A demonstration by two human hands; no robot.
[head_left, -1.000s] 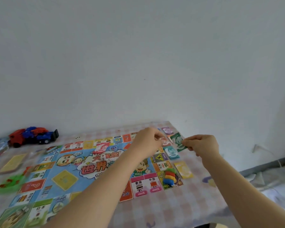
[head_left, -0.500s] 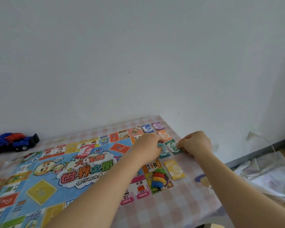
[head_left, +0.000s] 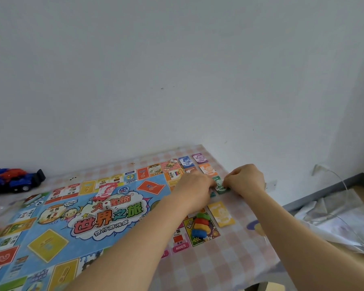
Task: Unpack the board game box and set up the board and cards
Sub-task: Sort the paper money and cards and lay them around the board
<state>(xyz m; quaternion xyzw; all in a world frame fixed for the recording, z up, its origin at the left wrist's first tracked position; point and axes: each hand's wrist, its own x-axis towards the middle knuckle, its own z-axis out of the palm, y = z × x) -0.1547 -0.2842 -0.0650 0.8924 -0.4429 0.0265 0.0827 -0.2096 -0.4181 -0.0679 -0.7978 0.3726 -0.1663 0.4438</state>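
The colourful game board (head_left: 76, 219) lies flat on the checked table. Along its right edge sit small stacks of play money: purple (head_left: 198, 158), blue (head_left: 185, 161), orange (head_left: 207, 169) and yellow (head_left: 221, 214). My right hand (head_left: 245, 179) and my left hand (head_left: 194, 185) both pinch the green stack (head_left: 219, 184) and hold it down on the table between the orange and yellow ones. A teal stack (head_left: 213, 194) peeks out under my left hand. Stacked coloured pawns (head_left: 200, 226) stand on the board's corner square.
A red and blue toy truck (head_left: 13, 180) sits at the back left by the wall. The table (head_left: 229, 259) ends close to the right of the money stacks, with crumpled plastic sheeting (head_left: 334, 219) and a cable beyond. A white die (head_left: 73, 179) lies behind the board.
Both hands brought the green stack down from the air onto the table beside the board. The camera view has swung to the right.
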